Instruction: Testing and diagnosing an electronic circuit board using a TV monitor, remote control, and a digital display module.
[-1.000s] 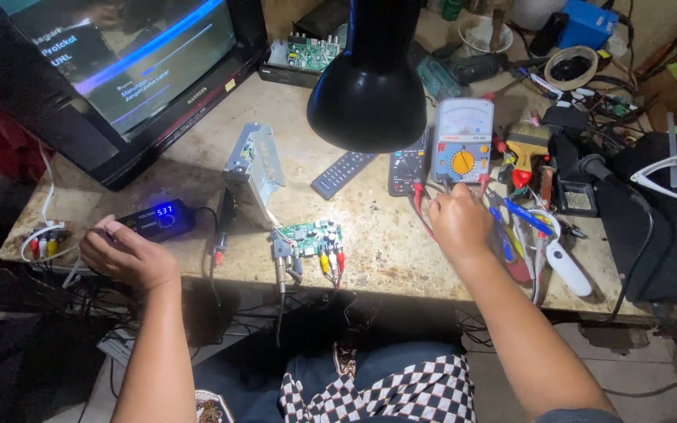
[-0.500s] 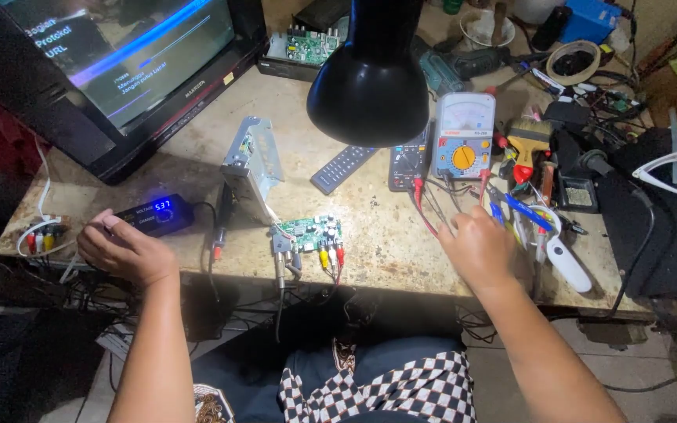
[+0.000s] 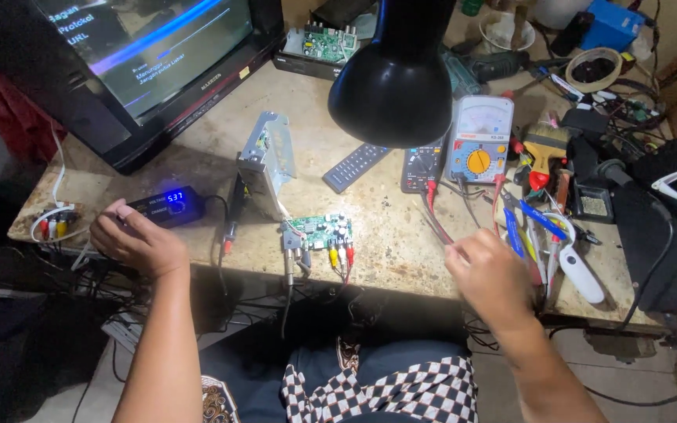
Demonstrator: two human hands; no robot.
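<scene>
Black power meter (image 3: 169, 206) lies just beyond the left hand (image 3: 136, 241), fingers curled, touching it; right hand (image 3: 491, 274) loosely clenched, empty, over probe wires (image 3: 440, 227).

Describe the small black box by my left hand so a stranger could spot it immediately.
Start at the big television on the bench's left. In front of it, near the table's front edge, the left hand rests against a small black box. It alone shows glowing blue digits.
</scene>
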